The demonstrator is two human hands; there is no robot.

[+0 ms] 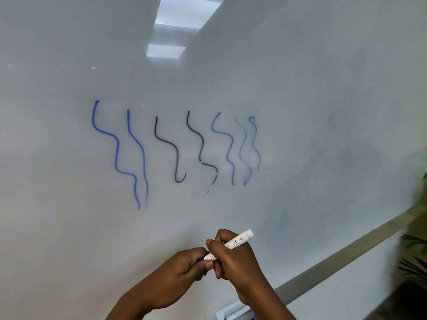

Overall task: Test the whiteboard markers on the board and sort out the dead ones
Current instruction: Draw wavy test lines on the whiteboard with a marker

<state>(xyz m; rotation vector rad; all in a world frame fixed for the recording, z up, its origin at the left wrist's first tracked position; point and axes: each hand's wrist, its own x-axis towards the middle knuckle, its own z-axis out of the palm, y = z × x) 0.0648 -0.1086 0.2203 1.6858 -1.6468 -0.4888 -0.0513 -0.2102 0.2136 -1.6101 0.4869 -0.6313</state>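
Note:
A white-barrelled whiteboard marker [239, 240] slants up to the right in front of the lower board. My right hand [233, 262] grips its barrel. My left hand [184, 271] pinches the blue cap end [201, 259] at the marker's lower left, so the tip is hidden. The whiteboard [69, 227] fills the view. It carries several wavy test lines: strong blue ones [117, 153] on the left, black ones [176, 155] in the middle, and thinner, fainter blue ones [248, 148] on the right.
The board's grey bottom frame [335, 255] runs diagonally up to the right. A white tray or box edge [233, 311] shows at the bottom, below my right wrist. Green plant leaves [416, 262] stand at the right edge. Ceiling lights [165, 50] reflect on the board.

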